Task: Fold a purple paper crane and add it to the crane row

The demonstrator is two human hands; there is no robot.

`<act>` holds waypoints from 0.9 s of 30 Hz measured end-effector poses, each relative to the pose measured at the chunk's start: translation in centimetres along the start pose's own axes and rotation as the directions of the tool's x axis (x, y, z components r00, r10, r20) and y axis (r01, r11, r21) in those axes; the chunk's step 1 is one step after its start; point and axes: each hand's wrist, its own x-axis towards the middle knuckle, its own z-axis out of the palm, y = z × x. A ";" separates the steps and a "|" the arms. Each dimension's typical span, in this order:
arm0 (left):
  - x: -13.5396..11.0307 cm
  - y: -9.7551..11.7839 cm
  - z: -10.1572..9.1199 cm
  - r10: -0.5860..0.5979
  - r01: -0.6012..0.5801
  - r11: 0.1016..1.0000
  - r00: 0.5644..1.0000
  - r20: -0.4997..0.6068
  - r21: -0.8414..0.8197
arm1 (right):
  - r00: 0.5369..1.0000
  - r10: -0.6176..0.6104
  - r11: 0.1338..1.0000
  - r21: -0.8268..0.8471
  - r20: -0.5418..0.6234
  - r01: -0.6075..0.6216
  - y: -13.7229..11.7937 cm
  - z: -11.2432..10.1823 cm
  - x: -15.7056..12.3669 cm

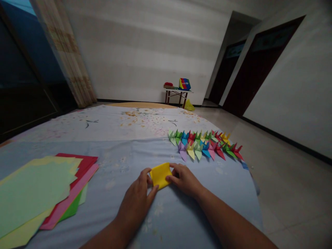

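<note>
Both our hands, the left hand (136,202) and the right hand (184,180), pinch a folded yellow origami square (160,175) narrowly between them on the blue bedsheet (111,173), steadying it; spare paper sheets (33,195) lie within reach near left, paper cranes (204,147) ranked far right.

We see a row of multicoloured origami cranes (204,146) on the pale blue bedsheet (207,183), a stack of coloured paper sheets (33,193) to the left, and a small folding table (177,91) against the far wall.
</note>
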 end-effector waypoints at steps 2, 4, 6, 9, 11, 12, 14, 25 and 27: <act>-0.5 0.1 0.1 0.101 -0.096 0.992 0.993 -0.054 0.088 | 1.000 0.001 1.000 -0.023 -0.008 -0.001 -0.1 0.1 0.0; -1.1 0.1 0.4 0.179 -0.159 0.969 0.980 -0.091 0.191 | 1.000 0.007 0.999 -0.041 -0.010 -0.007 -0.1 0.3 0.1; -1.5 0.1 0.7 0.203 -0.171 0.942 0.975 -0.086 0.288 | 1.000 0.015 0.998 -0.066 -0.012 -0.015 0.0 0.5 0.1; -2.0 0.6 0.9 0.198 -0.186 0.896 0.980 0.014 0.403 | 1.000 0.013 0.994 -0.108 -0.014 -0.014 0.0 0.7 0.1; -2.0 1.1 0.7 0.182 -0.204 0.876 0.979 0.092 0.437 | 1.000 0.006 0.992 -0.122 -0.022 -0.008 0.1 0.8 0.1; -2.0 1.4 0.5 0.171 -0.208 0.871 0.978 0.123 0.444 | 1.000 0.001 0.992 -0.128 -0.026 -0.004 0.1 0.9 0.1; -1.9 1.8 0.2 0.152 -0.212 0.867 0.974 0.166 0.450 | 0.999 -0.006 0.990 -0.139 -0.037 0.001 0.2 1.1 0.1; -2.2 1.6 0.4 0.167 -0.210 0.854 0.977 0.131 0.476 | 0.998 -0.012 0.992 -0.129 -0.059 0.004 0.0 1.0 0.1; -2.2 1.7 0.4 0.161 -0.209 0.856 0.977 0.140 0.473 | 0.998 -0.018 0.992 -0.125 -0.056 0.011 -0.1 0.9 0.1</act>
